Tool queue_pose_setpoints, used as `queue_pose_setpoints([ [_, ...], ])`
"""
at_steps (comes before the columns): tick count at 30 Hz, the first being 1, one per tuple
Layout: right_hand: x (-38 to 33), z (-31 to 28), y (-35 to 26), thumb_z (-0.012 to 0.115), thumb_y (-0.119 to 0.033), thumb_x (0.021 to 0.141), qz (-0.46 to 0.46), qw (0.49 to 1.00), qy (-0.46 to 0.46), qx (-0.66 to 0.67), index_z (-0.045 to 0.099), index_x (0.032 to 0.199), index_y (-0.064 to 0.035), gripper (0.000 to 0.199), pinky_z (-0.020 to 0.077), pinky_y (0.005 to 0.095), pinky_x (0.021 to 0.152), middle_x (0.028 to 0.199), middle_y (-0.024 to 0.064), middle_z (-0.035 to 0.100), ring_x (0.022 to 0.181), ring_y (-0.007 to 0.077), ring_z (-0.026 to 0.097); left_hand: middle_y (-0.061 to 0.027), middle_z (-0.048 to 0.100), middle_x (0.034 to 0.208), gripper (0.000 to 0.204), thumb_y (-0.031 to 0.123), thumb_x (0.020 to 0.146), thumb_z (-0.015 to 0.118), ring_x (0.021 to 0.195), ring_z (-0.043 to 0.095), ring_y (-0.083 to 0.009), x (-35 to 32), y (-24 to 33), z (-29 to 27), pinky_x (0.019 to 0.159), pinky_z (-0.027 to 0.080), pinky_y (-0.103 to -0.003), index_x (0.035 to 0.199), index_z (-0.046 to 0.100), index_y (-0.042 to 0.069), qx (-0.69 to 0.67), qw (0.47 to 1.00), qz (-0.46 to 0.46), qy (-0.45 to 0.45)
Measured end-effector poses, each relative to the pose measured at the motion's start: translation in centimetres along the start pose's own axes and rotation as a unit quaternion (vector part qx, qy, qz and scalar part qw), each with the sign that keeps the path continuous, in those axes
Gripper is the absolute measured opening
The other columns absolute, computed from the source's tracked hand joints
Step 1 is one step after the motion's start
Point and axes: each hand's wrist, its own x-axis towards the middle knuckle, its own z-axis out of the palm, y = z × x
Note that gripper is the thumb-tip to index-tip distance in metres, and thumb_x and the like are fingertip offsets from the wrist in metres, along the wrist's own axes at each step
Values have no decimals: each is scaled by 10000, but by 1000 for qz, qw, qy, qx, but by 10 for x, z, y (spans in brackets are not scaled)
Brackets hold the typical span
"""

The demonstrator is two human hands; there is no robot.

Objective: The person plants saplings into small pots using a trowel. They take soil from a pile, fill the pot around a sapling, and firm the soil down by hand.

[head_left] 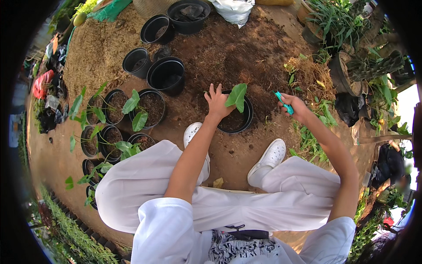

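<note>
Your left grip (219,105) has its visible fingers spread at the black pot (249,118), beyond your white shoes (268,154); whether it pinches the leafy plant (237,97), I cannot tell. Right of it, your right grip (298,108) clamps a teal tool (289,109).

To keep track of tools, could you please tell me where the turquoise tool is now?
In the head view, the turquoise tool is held in the right hand, to the right of the black pot near the left hand.
</note>
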Motion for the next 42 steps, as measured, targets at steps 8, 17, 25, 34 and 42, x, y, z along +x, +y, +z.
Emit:
queue_pose_setpoints([
  [8, -56, -10, 11, 488, -196, 1054, 60, 994, -38, -87, 434, 1475, -53, 448, 390, 234, 523, 854, -25, 515, 658, 68, 492, -147, 404, 1558, 644, 451, 756, 805, 1473, 215, -479, 12, -17, -10, 1100, 188, -720, 1353, 629, 283, 6, 997, -32, -64],
  [17, -89, -10, 18, 506, -157, 1033, 80, 981, -61, -166, 547, 1413, -51, 397, 384, 235, 526, 859, -13, 564, 657, 63, 483, -99, 509, 1437, 725, 403, 729, 812, 1401, 353, -410, 1, -28, -13, 1072, 288, -626, 1387, 568, 221, -7, 1000, -6, 9],
  [25, -79, 12, 6, 529, -135, 1009, 87, 965, -98, -228, 635, 1330, -75, 344, 383, 258, 508, 789, -27, 558, 622, 71, 481, -99, 536, 1399, 712, 374, 704, 849, 1394, 368, -391, 0, -34, -8, 1088, 276, -617, 1345, 601, 189, -66, 998, -5, 22],
  [34, -57, 19, 15, 565, -178, 1003, 102, 953, -104, -265, 655, 1315, -88, 337, 392, 262, 495, 775, -24, 572, 619, 78, 498, -106, 546, 1366, 711, 342, 695, 864, 1378, 386, -354, -9, -33, -2, 1095, 277, -585, 1329, 599, 157, -60, 994, 31, 85],
  [42, -55, 37, -1, 577, -180, 998, 94, 935, -113, -324, 695, 1175, -55, 247, 385, 268, 469, 759, -19, 585, 595, 82, 484, -74, 602, 1294, 555, 305, 720, 849, 1342, 427, -377, -5, -32, 5, 1067, 286, -579, 1231, 681, 164, -67, 985, 80, 140],
])
